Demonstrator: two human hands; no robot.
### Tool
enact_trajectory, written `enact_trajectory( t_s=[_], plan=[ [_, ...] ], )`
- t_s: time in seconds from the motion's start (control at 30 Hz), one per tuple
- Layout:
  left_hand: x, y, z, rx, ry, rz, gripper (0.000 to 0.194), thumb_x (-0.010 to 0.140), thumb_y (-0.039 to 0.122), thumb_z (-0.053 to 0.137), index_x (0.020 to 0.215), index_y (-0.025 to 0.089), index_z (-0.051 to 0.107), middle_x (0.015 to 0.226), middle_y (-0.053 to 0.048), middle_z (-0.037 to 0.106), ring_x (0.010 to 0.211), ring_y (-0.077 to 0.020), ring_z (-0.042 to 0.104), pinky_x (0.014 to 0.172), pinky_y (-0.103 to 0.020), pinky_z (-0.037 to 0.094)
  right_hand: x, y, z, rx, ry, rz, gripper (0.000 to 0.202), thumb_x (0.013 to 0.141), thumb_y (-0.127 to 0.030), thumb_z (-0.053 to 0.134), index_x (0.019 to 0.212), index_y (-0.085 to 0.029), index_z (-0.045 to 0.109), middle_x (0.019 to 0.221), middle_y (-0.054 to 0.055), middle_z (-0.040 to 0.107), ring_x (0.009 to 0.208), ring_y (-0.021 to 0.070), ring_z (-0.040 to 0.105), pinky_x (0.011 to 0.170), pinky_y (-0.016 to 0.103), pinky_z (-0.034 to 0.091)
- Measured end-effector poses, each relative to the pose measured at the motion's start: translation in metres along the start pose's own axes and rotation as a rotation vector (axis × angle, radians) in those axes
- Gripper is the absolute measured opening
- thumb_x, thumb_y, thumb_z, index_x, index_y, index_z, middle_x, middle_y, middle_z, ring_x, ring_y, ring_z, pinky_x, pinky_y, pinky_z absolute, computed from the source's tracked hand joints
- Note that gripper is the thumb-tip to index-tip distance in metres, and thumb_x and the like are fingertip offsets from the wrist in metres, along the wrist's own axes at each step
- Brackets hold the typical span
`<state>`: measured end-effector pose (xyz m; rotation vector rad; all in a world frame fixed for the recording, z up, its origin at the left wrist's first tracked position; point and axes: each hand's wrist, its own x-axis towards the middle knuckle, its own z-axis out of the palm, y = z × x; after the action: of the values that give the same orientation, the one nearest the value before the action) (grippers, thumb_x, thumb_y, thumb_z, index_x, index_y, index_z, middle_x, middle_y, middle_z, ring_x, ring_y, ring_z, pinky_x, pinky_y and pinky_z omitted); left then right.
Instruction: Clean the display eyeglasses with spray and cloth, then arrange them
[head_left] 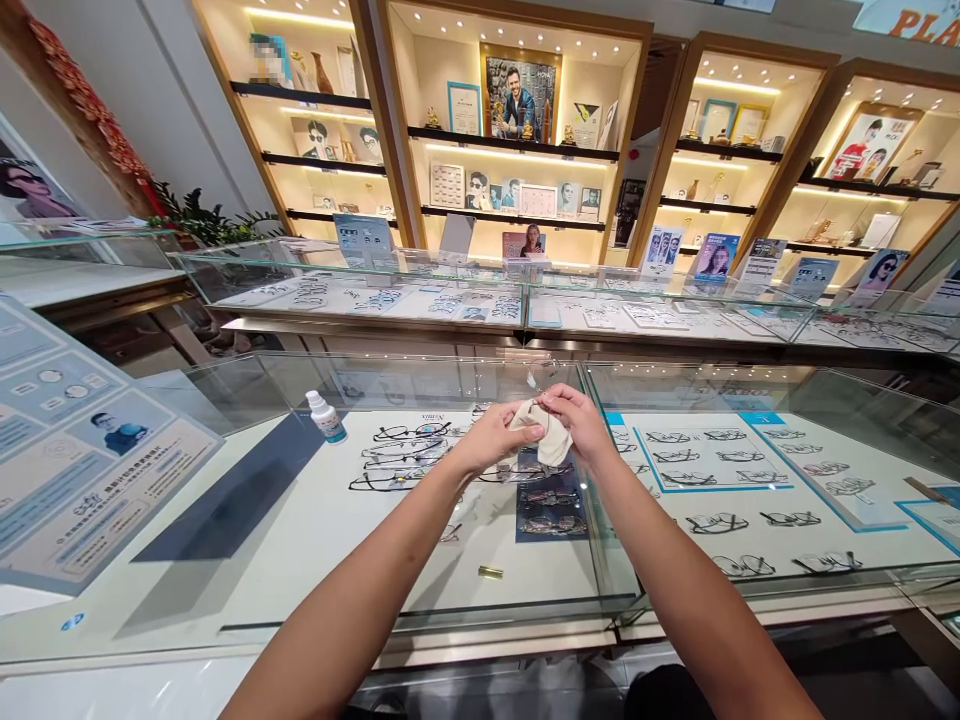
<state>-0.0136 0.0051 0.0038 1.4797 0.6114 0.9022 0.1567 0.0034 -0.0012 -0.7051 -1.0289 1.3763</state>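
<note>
Here we are at the clear glass-topped display counter (247,575), and both hands are up over it, fingers closed! The left hand (491,440) pinches a soft cream-coloured cloth (553,446); the right hand (579,425) grips it too, fingertips touching its upper edge. Is something thin tucked in there? Too small for me to tell from here. The cloth hangs in loose folds above the glass, and that's the danger: if a pinch slackens, anything inside could slip out and knock the counter. Press too hard through those folds, and something delicate might bend. Over to the left, the small white plastic bottle with a blue label (325,418) stands upright; a swinging forearm might topple it.
</note>
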Motion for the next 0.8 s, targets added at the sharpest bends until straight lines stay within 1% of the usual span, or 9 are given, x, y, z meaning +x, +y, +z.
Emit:
enact_trajectory(
  t_s=[0.1, 0.17, 0.23, 0.3, 0.4, 0.5, 0.6, 0.67, 0.8],
  plan=[
    [0.003, -0.008, 0.009, 0.007, 0.146, 0.069, 0.054, 0.069, 0.058, 0.091, 0.09, 0.014, 0.068, 0.074, 0.001, 0.058, 0.066, -0.0105, 0.044, 0.061, -0.023, 0.033, -0.001, 0.003, 0.003, -0.02, -0.021, -0.065, 0.025, 0.069, -0.042, 0.09, 0.075, -0.023, 0.074, 0.082, -0.001, 0.072, 0.073, 0.0148, 0.06, 0.068, 0.027, 0.046],
    [0.005, -0.013, 0.013, 0.032, 0.237, 0.097, 0.056, 0.074, 0.067, 0.084, 0.08, 0.015, 0.063, 0.067, 0.003, 0.051, 0.061, -0.0097, 0.039, 0.058, -0.023, 0.03, -0.002, 0.005, 0.003, -0.04, -0.028, -0.108, 0.023, 0.072, -0.041, 0.089, 0.075, -0.023, 0.074, 0.083, -0.002, 0.071, 0.074, 0.0138, 0.059, 0.069, 0.026, 0.046],
    [0.006, -0.016, 0.015, 0.067, 0.285, 0.105, 0.059, 0.08, 0.073, 0.076, 0.073, 0.016, 0.058, 0.063, 0.004, 0.046, 0.059, -0.0096, 0.036, 0.057, -0.024, 0.028, -0.002, 0.005, 0.004, -0.06, -0.028, -0.129, 0.022, 0.073, -0.041, 0.088, 0.075, -0.024, 0.074, 0.083, -0.002, 0.07, 0.073, 0.0133, 0.058, 0.068, 0.025, 0.046],
    [0.007, -0.018, 0.016, 0.078, 0.288, 0.111, 0.059, 0.082, 0.074, 0.073, 0.074, 0.016, 0.06, 0.065, 0.003, 0.051, 0.06, -0.0107, 0.04, 0.058, -0.024, 0.032, -0.002, 0.003, 0.004, -0.055, -0.023, -0.123, 0.023, 0.071, -0.041, 0.088, 0.075, -0.024, 0.073, 0.082, -0.002, 0.071, 0.074, 0.0143, 0.06, 0.07, 0.026, 0.048],
    [0.008, -0.02, 0.014, 0.024, 0.316, 0.137, 0.058, 0.084, 0.073, 0.072, 0.086, 0.016, 0.069, 0.078, -0.002, 0.065, 0.07, -0.0146, 0.053, 0.066, -0.026, 0.044, -0.001, -0.003, 0.002, 0.005, 0.019, -0.104, 0.024, 0.068, -0.039, 0.09, 0.076, -0.023, 0.073, 0.087, 0.0, 0.076, 0.08, 0.0171, 0.065, 0.074, 0.029, 0.052],
    [0.012, -0.024, 0.008, -0.039, 0.435, 0.159, 0.061, 0.085, 0.075, 0.07, 0.096, 0.016, 0.073, 0.087, -0.006, 0.072, 0.079, -0.0183, 0.063, 0.075, -0.028, 0.05, 0.002, -0.01, -0.005, 0.102, 0.101, -0.134, 0.024, 0.07, -0.039, 0.09, 0.077, -0.024, 0.073, 0.093, 0.002, 0.079, 0.082, 0.0173, 0.067, 0.072, 0.028, 0.053],
    [0.014, -0.027, 0.002, -0.092, 0.526, 0.16, 0.066, 0.082, 0.078, 0.072, 0.102, 0.016, 0.074, 0.089, -0.006, 0.074, 0.081, -0.02, 0.067, 0.077, -0.029, 0.052, 0.007, -0.017, -0.018, 0.183, 0.17, -0.174, 0.023, 0.071, -0.037, 0.09, 0.08, -0.024, 0.073, 0.098, 0.002, 0.08, 0.085, 0.0166, 0.068, 0.069, 0.026, 0.053],
    [0.014, -0.027, 0.001, -0.101, 0.507, 0.133, 0.066, 0.081, 0.078, 0.073, 0.104, 0.016, 0.074, 0.09, -0.006, 0.075, 0.081, -0.0201, 0.067, 0.076, -0.029, 0.052, 0.011, -0.02, -0.025, 0.213, 0.195, -0.195, 0.022, 0.072, -0.035, 0.089, 0.082, -0.024, 0.073, 0.1, 0.002, 0.08, 0.087, 0.0166, 0.069, 0.069, 0.026, 0.053],
    [0.007, -0.02, 0.009, -0.06, 0.374, 0.04, 0.062, 0.083, 0.077, 0.07, 0.103, 0.018, 0.075, 0.087, -0.005, 0.074, 0.076, -0.0192, 0.064, 0.07, -0.028, 0.049, 0.015, -0.029, -0.038, 0.285, 0.241, -0.232, 0.019, 0.076, -0.032, 0.086, 0.085, -0.024, 0.072, 0.1, 0.002, 0.08, 0.085, 0.0165, 0.069, 0.067, 0.027, 0.052]
  ],
)
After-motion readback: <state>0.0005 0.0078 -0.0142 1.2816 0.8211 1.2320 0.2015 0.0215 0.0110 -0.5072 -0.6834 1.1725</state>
